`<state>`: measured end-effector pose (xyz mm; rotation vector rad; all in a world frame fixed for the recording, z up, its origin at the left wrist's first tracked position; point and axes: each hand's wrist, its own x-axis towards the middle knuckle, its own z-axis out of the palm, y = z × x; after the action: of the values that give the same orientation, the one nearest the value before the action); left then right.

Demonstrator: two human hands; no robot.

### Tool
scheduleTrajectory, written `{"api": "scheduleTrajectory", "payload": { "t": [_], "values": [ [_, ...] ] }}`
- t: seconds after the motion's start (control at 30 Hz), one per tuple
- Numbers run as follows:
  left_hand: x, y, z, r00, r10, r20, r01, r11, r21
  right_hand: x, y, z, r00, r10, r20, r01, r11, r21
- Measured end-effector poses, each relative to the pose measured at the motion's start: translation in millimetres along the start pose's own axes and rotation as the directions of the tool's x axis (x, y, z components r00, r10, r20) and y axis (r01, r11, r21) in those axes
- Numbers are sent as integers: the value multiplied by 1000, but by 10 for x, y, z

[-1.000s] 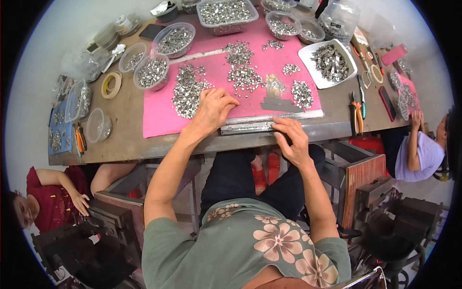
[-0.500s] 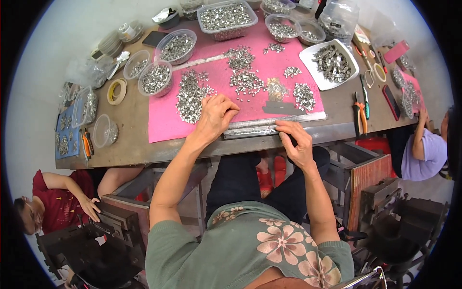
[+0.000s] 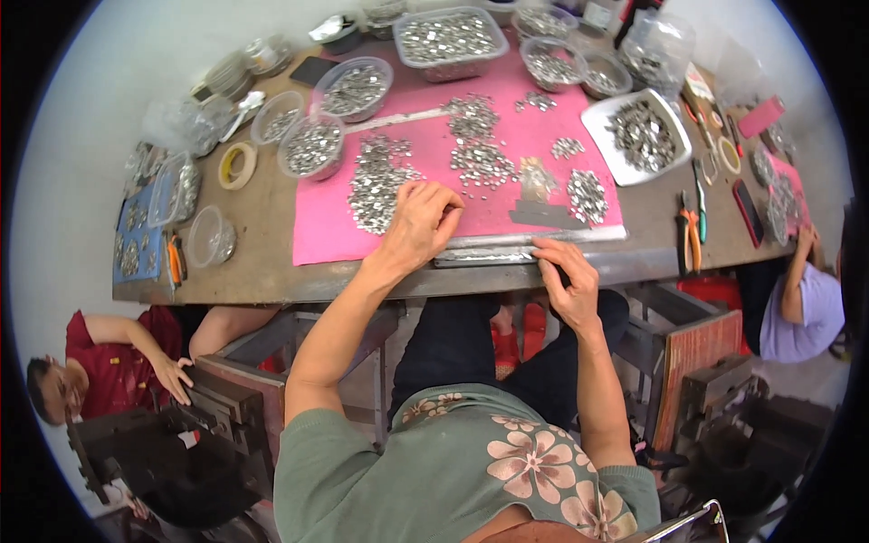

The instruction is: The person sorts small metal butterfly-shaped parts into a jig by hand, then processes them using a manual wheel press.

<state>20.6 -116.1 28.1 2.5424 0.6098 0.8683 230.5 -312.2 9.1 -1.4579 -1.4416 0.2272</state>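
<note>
My left hand (image 3: 422, 219) hovers over the near part of the pink mat (image 3: 317, 237), thumb and forefinger pinched together; what they hold, if anything, is too small to make out. Right beside it lies a long pile of small shiny metal pieces (image 3: 376, 195). A narrow dark metal bar (image 3: 484, 255) with a bright strip along its top lies at the table's front edge. Its right end is between the thumb and fingers of my right hand (image 3: 572, 279). Just beyond it are a flat grey plate (image 3: 548, 215) and another small metal pile (image 3: 587, 197).
Clear tubs of metal pieces (image 3: 353, 89) line the back, with a white dish (image 3: 635, 172) at the right. Orange-handled pliers (image 3: 690, 235) and a phone (image 3: 748, 213) lie beyond my right hand. Tape (image 3: 237, 166) lies left. People sit at both sides, one in a red shirt (image 3: 127, 357).
The whole view has shifted slightly, so the table appears a little further right. Both hands keep nearly the same places: the left one pinched above the mat, the right one at the bar's end.
</note>
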Motion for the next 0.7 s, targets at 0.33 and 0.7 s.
{"api": "scheduleTrajectory", "payload": {
  "t": [0.33, 0.7],
  "values": [
    [-388, -873, -1655, 598, -230, -768, 453, 888, 87, -92, 62, -73, 998, 56, -37, -57, 997, -42],
    [-1196, -1538, -1891, 654, -102, -749, 717, 397, 573, 21, 10, -43, 998, 31, -60, -32, 999, -4]
  ]
}}
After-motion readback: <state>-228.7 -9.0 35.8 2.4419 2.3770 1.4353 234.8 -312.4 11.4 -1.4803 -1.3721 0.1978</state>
